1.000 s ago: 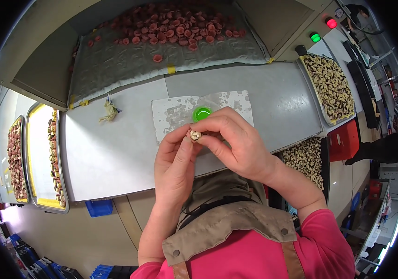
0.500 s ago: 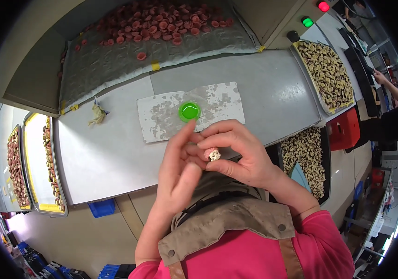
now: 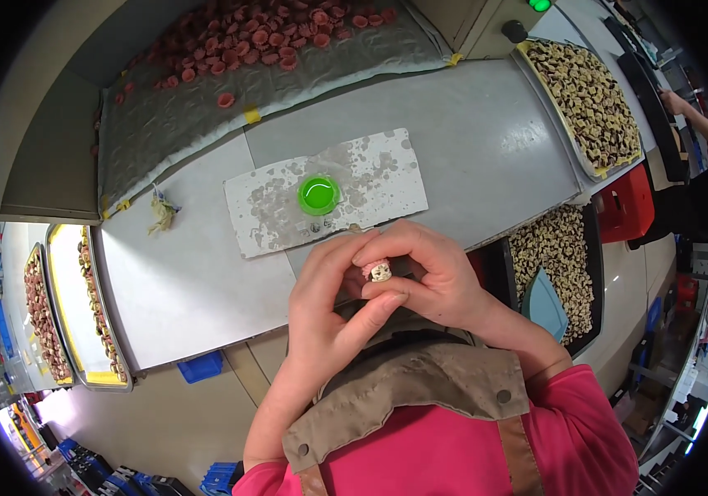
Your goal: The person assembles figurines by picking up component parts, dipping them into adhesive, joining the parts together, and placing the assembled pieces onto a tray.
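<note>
Small pale ring-shaped part (image 3: pixel 380 270), pinched between fingertips.

Both hands meet near the body, raised in front of the chest. Left hand (image 3: pixel 325 310): palm turned right, fingers extended upward, thumb angled toward the right hand. Right hand (image 3: pixel 428 277): fingers curled over, fingertips pinched together against the left fingers. Forearms enter from below, right sleeve pink.
</note>
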A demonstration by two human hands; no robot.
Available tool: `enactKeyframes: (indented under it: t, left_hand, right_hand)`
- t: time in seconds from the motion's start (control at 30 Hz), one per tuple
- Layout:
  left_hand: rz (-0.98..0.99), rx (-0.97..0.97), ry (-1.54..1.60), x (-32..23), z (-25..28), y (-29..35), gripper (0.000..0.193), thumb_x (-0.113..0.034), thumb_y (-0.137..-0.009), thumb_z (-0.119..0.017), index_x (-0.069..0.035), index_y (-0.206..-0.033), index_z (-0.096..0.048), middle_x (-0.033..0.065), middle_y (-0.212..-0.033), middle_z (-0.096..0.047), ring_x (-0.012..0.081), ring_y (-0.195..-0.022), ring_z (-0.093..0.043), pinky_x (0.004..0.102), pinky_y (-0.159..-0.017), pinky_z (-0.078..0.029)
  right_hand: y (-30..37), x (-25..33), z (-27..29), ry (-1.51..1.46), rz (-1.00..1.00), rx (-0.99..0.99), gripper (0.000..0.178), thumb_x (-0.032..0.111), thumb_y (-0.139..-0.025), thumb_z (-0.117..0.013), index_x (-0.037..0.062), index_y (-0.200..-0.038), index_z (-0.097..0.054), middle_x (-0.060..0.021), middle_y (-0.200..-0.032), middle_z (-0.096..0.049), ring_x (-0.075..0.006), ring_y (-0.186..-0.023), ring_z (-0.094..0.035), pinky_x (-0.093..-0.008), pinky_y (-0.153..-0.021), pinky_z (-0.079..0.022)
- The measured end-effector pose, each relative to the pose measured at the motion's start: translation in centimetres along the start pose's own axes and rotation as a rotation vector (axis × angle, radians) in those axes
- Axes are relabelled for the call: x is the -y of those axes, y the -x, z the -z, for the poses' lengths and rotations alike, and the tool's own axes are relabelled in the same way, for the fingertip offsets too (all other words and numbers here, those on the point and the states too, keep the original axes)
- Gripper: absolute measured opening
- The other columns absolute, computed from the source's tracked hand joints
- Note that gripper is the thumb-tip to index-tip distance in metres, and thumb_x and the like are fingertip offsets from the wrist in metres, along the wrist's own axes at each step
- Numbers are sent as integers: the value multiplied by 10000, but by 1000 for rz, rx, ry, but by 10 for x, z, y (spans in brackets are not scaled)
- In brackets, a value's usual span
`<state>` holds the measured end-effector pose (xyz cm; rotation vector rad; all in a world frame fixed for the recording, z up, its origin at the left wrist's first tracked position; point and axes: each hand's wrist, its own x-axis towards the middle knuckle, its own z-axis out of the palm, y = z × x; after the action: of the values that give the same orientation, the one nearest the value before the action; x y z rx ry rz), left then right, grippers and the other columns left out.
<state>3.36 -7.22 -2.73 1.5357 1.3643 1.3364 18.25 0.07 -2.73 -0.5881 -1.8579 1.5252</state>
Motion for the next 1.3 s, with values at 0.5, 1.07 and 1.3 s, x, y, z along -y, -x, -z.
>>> enactKeyframes:
  t: [0.5,1.07,1.3]
  left_hand:
    - [533,70,914,-13,11,-2,531,-144,-820,-454,8,-1299,-284,141,-1133,-505,232,-1037,-530,346,-909,-411]
    - [549,10,984,-16,11,3,536,-114,-804,-492,3,-1290,-297,147,-1112,-526,235,-1026,-536,344,-918,-399]
    - [608,-108,913,-30,14,5,563,-122,-735,-517,9,-1256,-347,152,-1080,-513,240,-966,-544,344,-870,-434]
  right_hand:
    - [5,1,-8,259,203,-75,335,123,-754,-713,63,-1059,-589,-72,-1086,-469,-179,-961,-507,-279,-800,-453]
    - [0,-3,-15,348,323,-78,309,161,-755,-696,76,-1030,-585,-47,-1012,-598,-224,-940,-533,-305,-781,-440]
    - [-5,4,-19,275,309,-20,265,159,-769,-683,67,-999,-592,-47,-972,-610,-234,-938,-535,-327,-796,-435]
